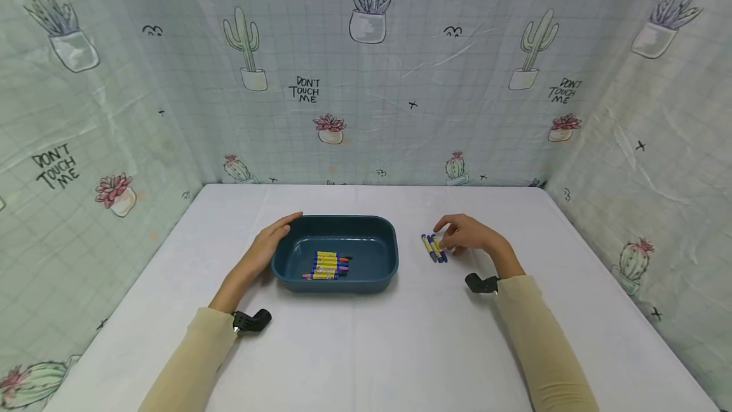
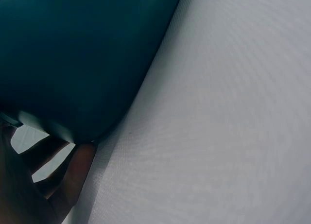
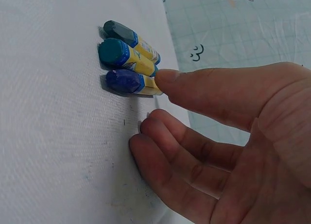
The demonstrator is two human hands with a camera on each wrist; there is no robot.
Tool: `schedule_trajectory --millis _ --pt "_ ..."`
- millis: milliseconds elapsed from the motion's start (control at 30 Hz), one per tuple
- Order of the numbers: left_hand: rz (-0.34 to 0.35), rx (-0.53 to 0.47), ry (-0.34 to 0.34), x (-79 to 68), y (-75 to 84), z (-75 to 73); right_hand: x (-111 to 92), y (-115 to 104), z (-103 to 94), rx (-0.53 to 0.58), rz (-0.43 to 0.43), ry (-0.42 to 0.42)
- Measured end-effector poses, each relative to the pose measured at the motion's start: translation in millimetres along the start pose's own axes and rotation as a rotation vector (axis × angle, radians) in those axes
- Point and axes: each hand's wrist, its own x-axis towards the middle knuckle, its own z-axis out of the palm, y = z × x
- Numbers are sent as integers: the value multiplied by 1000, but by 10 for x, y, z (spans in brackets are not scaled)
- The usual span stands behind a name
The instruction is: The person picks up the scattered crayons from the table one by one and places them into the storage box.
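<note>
A dark teal plastic bin (image 1: 372,281) stands on the white table. My left hand (image 1: 269,243) rests along its left end, fingers fairly straight, fingertips at the rim; in the left wrist view the fingers (image 2: 80,173) touch the bin's wall (image 2: 73,63). Right of the bin, three crayons with yellow and blue wrappers lie side by side: a grey-green one (image 3: 119,30), a teal one (image 3: 114,53) and a dark blue one (image 3: 124,82). Over them is my right hand (image 1: 466,233), its thumb (image 3: 204,90) overlapping the dark blue crayon's end, the other fingers spread below, apart from it.
Inside the bin, several crayons (image 1: 328,266) lie in a stack of rows towards the left. A cloth backdrop (image 1: 377,81) printed with cacti rises behind the table (image 1: 366,348) and along both sides. A black wrist camera (image 1: 251,321) sits on each forearm.
</note>
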Motion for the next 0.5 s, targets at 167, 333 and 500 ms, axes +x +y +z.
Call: schedule_trajectory --millis 167,333,500 --pt "-3 -13 3 1 -6 -5 18 2 8 -17 -3 -2" --pt "3 -13 4 6 -8 -4 13 4 1 -15 -6 -7" --pt "8 -19 0 -15 73 -3 -14 0 -8 -14 -8 -11"
